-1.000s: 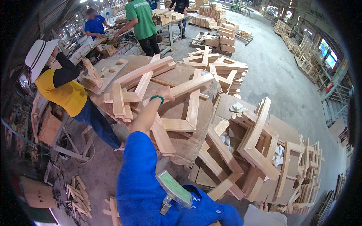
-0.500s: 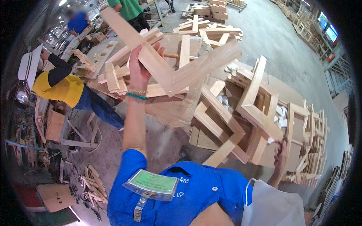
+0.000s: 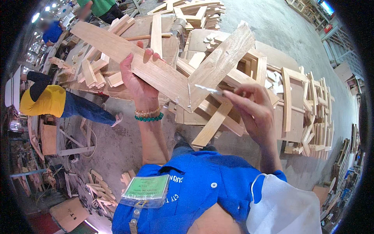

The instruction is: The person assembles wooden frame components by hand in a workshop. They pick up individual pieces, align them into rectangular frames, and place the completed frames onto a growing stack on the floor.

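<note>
My left hand (image 3: pixel 141 86) is wrapped round one arm of a V-shaped wooden frame piece (image 3: pixel 171 83), holding it up in front of me. Its two flat boards meet at a mitred corner, and a pale, glossy bead shows along that joint. Pinched between the fingertips of my right hand (image 3: pixel 255 111) is a thin, light-coloured blade-like tool (image 3: pixel 207 89). Its tip reaches over the board just right of the joint; whether it touches the wood I cannot tell. Behind my right hand, similar wooden frames (image 3: pixel 213 124) lie stacked on cardboard.
More wooden pieces (image 3: pixel 156 35) rest on a cardboard-covered table to the left. At the right, curved wooden frames (image 3: pixel 287 99) stand piled together. A person in a yellow top (image 3: pixel 43 100) works at the far left, and one in green (image 3: pixel 102 7) stands beyond the table.
My right hand has come from the stacked frames at the right to the joint, now with the blade-like tool in its fingers. The V-shaped piece has come lower and nearer, its face turned toward me.
</note>
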`<state>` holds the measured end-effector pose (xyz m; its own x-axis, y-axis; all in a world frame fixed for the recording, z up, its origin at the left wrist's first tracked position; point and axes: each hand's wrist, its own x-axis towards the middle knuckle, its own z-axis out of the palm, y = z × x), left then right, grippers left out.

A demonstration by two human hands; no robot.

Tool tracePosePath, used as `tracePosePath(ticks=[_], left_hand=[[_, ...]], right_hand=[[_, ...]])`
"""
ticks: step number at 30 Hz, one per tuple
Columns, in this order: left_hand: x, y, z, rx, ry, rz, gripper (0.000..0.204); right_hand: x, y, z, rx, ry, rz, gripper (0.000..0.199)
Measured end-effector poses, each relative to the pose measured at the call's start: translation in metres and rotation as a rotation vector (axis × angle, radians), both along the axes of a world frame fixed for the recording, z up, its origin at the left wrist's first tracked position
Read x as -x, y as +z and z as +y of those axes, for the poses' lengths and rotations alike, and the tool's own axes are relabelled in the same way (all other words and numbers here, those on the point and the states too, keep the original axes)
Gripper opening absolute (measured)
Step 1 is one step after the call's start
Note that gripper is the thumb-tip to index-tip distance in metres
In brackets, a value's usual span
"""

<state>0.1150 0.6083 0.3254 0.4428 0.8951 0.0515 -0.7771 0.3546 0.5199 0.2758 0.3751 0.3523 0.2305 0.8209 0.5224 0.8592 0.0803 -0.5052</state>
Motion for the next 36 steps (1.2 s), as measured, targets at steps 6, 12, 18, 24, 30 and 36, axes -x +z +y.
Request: tracePosePath(ticks=[6, 12, 18, 24, 30, 36], left_hand=[[-0.004, 0.008, -0.028, 0.021, 0.002, 0.045, 0.049], [0.005, 0.002, -0.030, -0.003, 0.012, 0.023, 0.048], [0.001, -0.002, -0.038, -0.051, 0.027, 0.076, 0.051], [0.001, -0.008, -0.043, -0.098, -0.083, -0.048, 0.055], [0.000, -0.008, -0.046, -0.117, -0.149, -0.108, 0.056], [0.004, -0.008, -0.047, -0.161, -0.206, -0.280, 0.061]], right_hand=[[-0.003, -0.010, 0.003, -0.008, 0.079, -0.053, 0.032], [0.006, -0.012, -0.025, 0.027, 0.181, 0.012, 0.034], [0.001, -0.021, -0.040, 0.091, 0.246, 0.180, 0.036], [-0.009, -0.024, -0.033, 0.030, 0.133, 0.182, 0.039], [-0.003, -0.027, -0.020, -0.072, 0.037, -0.056, 0.040], [0.003, -0.035, -0.036, 0.015, 0.142, -0.077, 0.037]])
